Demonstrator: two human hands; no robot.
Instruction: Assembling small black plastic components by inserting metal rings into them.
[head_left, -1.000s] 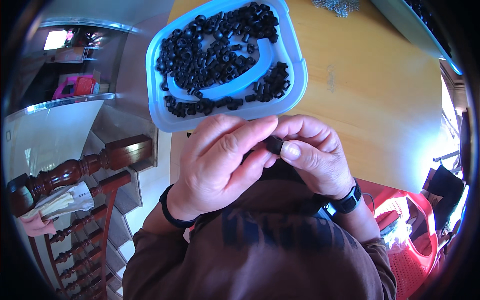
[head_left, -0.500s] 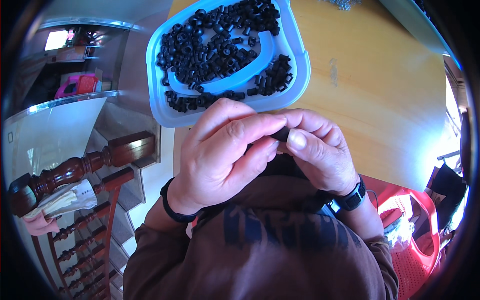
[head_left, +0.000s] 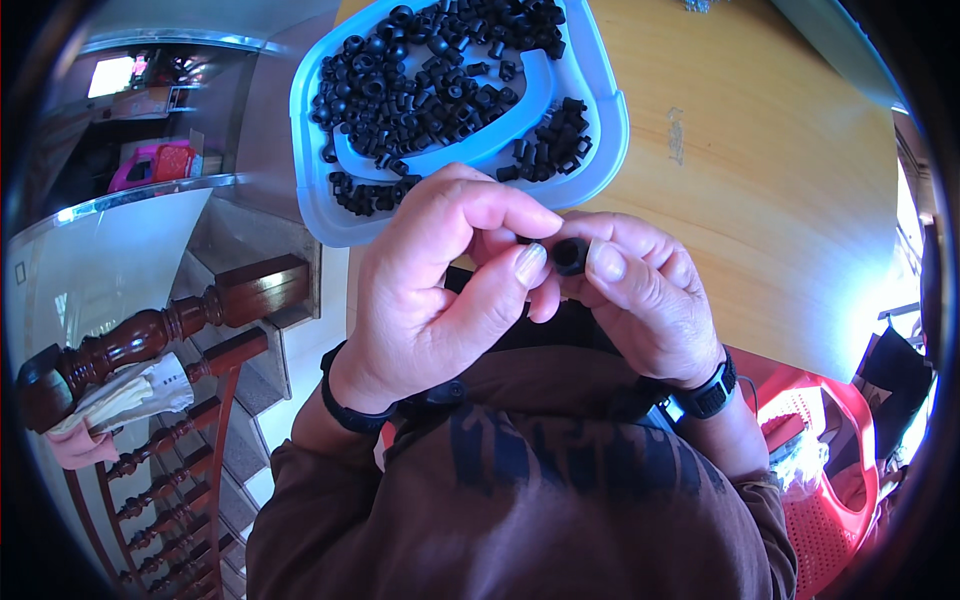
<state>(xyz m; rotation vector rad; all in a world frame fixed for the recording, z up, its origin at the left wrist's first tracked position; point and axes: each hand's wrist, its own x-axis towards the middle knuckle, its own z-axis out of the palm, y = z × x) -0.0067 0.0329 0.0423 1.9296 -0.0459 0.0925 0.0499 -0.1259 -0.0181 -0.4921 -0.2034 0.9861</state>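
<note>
Between the thumb and fingers of my right hand [head_left: 645, 290] is a small black hollow piece [head_left: 570, 256], its round opening showing. My left hand [head_left: 440, 285] is closed right beside it, the thumb tip close to that piece. A dark bit shows between the left thumb and bent fingers, too covered to make out. Just beyond my hands sits a pale blue plastic tub [head_left: 335, 232] with many small black pieces [head_left: 440, 95] in it, some round and some tube-like. A curved blue strip [head_left: 470, 155], like a handle, lies across the tub and divides the heaps.
The tub stands on a light wooden table [head_left: 760, 200]. To the left are a dark wooden stair rail [head_left: 150, 330] with cloths [head_left: 130, 400] hung on it, and steps going down. At the lower right stands a red plastic chair [head_left: 850, 450] with things on it.
My left fingers have opened a little and drawn back from the black piece, baring its round hole. My right hand keeps its grip. The view has shifted slightly.
</note>
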